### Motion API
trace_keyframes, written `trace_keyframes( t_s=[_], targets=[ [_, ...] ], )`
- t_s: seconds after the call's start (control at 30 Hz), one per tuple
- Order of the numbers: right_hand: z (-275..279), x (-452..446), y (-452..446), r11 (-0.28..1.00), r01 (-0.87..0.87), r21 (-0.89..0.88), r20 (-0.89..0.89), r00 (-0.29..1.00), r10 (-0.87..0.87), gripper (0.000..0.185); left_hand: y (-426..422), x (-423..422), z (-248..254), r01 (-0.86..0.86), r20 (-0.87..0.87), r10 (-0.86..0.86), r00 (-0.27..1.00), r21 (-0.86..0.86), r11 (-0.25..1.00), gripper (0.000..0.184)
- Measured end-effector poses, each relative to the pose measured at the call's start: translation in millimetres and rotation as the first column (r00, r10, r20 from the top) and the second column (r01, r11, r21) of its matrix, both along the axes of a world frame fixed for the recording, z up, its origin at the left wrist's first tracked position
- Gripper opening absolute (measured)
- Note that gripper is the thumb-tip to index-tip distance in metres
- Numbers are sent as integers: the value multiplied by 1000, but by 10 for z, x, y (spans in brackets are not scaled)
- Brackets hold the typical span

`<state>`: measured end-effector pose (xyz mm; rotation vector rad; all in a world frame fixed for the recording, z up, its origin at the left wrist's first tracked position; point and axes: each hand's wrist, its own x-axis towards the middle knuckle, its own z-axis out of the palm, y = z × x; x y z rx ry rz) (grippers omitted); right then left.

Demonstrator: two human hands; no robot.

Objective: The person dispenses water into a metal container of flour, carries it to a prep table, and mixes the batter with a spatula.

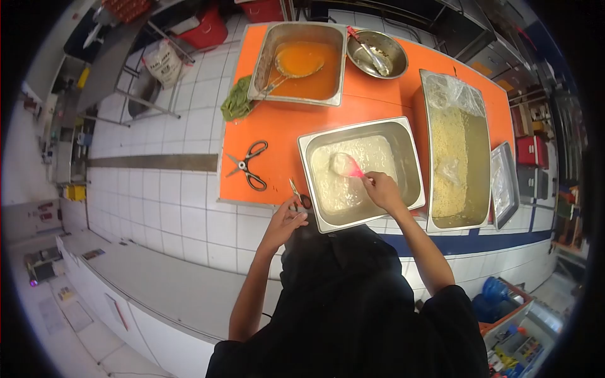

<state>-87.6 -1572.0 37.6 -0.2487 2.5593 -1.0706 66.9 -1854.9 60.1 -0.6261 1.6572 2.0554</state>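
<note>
Pink spoon (pixel 348 167): just ahead and L of R fingers, bowl end resting in pale batter (pixel 353 196), handle clamped btwn thumb and fingers of R hand (pixel 383 191). Around the batter, below R fingers: rectangular steel pan (pixel 411 157), set slightly askew at the near edge of an orange table (pixel 265 142).

L hand (pixel 288 220): just outside the pan's near-L corner, fingers loosely curled at a pointed metal tool (pixel 293 187) w/ dark loop handle, prob. small scissors, tip pointing away past the fingertips. Can't tell if gripped or only touched.

Step in hand, as a judgement: stirring or scooping batter, R hand only. Next move seems to call for a firm R grip, spoon kept low and inside the rim, L fingers kept clear of the tool's tip.

Ahead and L of L fingers: large scissors (pixel 242 166), blades spread, flat on the table. Well ahead of both hands: deep tray (pixel 339 60) w/ orange liquid (pixel 318 85), ladle (pixel 299 61) in it, green cloth (pixel 237 99) beside its near-L corner. Far ahead of R fingers: steel bowl (pixel 394 63) w/ tongs (pixel 372 55). R of R fingers: long pan (pixel 480 160) of pale yellow crumbs (pixel 452 148), plastic film (pixel 450 91) across far end.
</note>
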Motion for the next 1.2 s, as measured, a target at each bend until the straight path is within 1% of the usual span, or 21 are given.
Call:
trace_keyframes(
  t_s=[0.07, 0.1, 0.17, 0.23, 0.3, 0.37, 0.4, 0.43, 0.5, 0.63, 0.7, 0.77, 0.83, 0.87, 0.9, 0.97, 1.0, 1.03, 1.1, 1.17, 1.2],
  targets=[
    [153, 0, 62, 940, -28, 340, -86, 994, 61, 29, -157, -32, 9, 0, -10, -1, 1000, -94, 996, 69],
    [135, -10, 120, 946, 1, 324, -95, 995, 32, 29, -237, -51, 43, 27, -18, -29, 999, -112, 993, 69],
    [70, -52, 228, 910, 112, 399, -160, 986, -51, 30, -386, -91, 107, 28, -13, -32, 999, -232, 972, 65],
    [-218, -74, 196, 918, 144, 369, -198, 977, -74, 29, -538, -112, 54, 40, -19, -46, 999, -256, 966, 63],
    [-413, -28, 171, 921, 178, 345, -238, 966, -98, 28, -691, -102, -23, -50, -6, 50, 999, -282, 958, 61],
    [-459, 125, 49, 920, -34, 390, -192, 974, 118, 23, -964, 25, -179, -14, -20, 7, 1000, -361, 933, 59],
    [-401, 159, 83, 866, -83, 493, -152, 972, 180, 20, -1069, 86, -150, -29, -19, 24, 1000, -402, 915, 59],
    [-321, 148, 119, 868, -50, 494, -169, 974, 153, 20, -1173, 166, -137, -48, -20, 44, 999, -439, 897, 59],
    [-124, 92, 199, 788, 102, 607, -252, 965, 69, 18, -1490, 431, -276, -145, -21, 150, 988, -419, 896, 60],
    [-318, 107, -70, 779, 252, 573, -267, 957, -114, 18, -2172, 1105, -917, -362, 6, 407, 914, -444, 820, 63],
    [-332, 224, -110, 765, 67, 641, -179, 982, 64, 21, -2562, 1481, -1191, -393, 160, 523, 837, -489, 779, 69],
    [-26, 196, -70, 712, 50, 700, -127, 990, 56, 24, -2827, 1752, -1282, -458, 259, 630, 732, -496, 737, 74],
    [161, 94, -74, 703, 244, 668, -102, 966, -239, 25, -3049, 1879, -1357, -458, 316, 629, 710, -471, 754, 73],
    [194, 81, -138, 754, 308, 580, -117, 948, -297, 27, -3138, 1862, -1419, -463, 376, 632, 678, -450, 764, 72],
    [73, 124, -244, 749, 323, 579, -124, 943, -310, 27, -3194, 1786, -1437, -455, 373, 621, 689, -445, 771, 72],
    [-336, 232, -530, 787, 288, 545, -229, 955, -190, 26, -3308, 1537, -1449, -160, 479, 421, 770, -494, 855, 75],
    [-257, 319, -636, 811, 210, 546, -101, 978, -185, 22, -3332, 1396, -1429, -111, 437, 377, 817, -522, 846, 78],
    [-96, 368, -679, 807, 223, 547, -104, 974, -199, 22, -3384, 1193, -1431, -83, 386, 318, 866, -516, 853, 79],
    [228, 435, -677, 778, 143, 612, 29, 979, -202, 20, -3427, 793, -1471, -63, 294, 238, 926, -500, 864, 82],
    [424, 323, -577, 740, 126, 661, 59, 974, -219, 21, -3326, 355, -1371, -65, 245, 199, 949, -465, 883, 84],
    [480, 266, -533, 739, 226, 635, 4, 955, -296, 20, -3206, 127, -1229, -58, 238, 178, 955, -439, 897, 86]
  ],
)
